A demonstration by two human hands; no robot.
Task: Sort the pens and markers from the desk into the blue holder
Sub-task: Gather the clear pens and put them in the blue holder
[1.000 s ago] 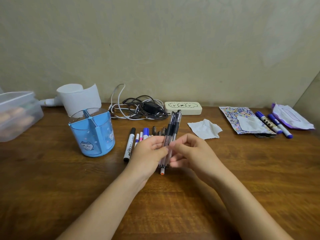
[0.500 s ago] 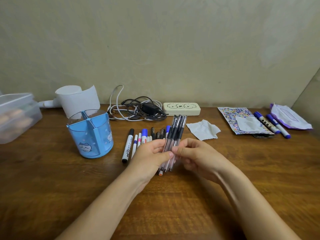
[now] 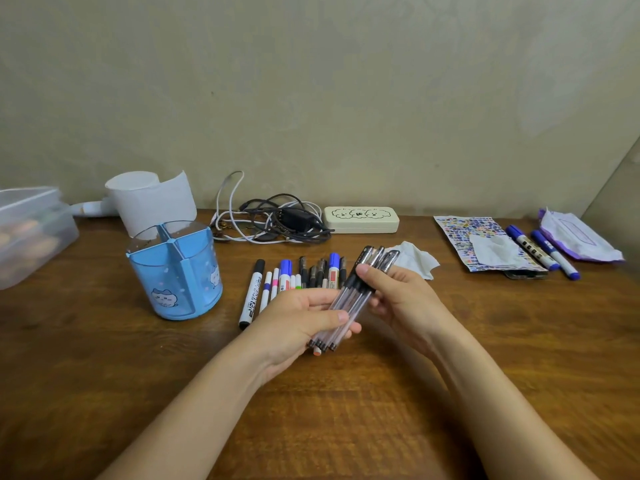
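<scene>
At desk centre, above the wood: one bundle of clear-barrelled pens (image 3: 349, 299), black caps pointing away from me, tips toward me, carried in both hands. Left hand (image 3: 298, 323): fingers closed round the tip end, thumb laid across the barrels. Right hand (image 3: 398, 292): fingers curled about the capped end, thumb on top.

Handling, as I judge it: light, stiff, smooth plastic (likely to slide against one another and fan out). Best taken at mid-barrel, all together, with a firm wrap.

Behind the hands, on the desk: row of loose markers and pens (image 3: 294, 278), lying side by side, untouched. Far right: two blue markers (image 3: 542, 251), beside a sticker sheet (image 3: 467, 233).

Left of the row, well apart from my hands: blue holder (image 3: 176, 271), upright, divided into compartments, apparently empty. Nothing sorted yet, I reckon.
</scene>
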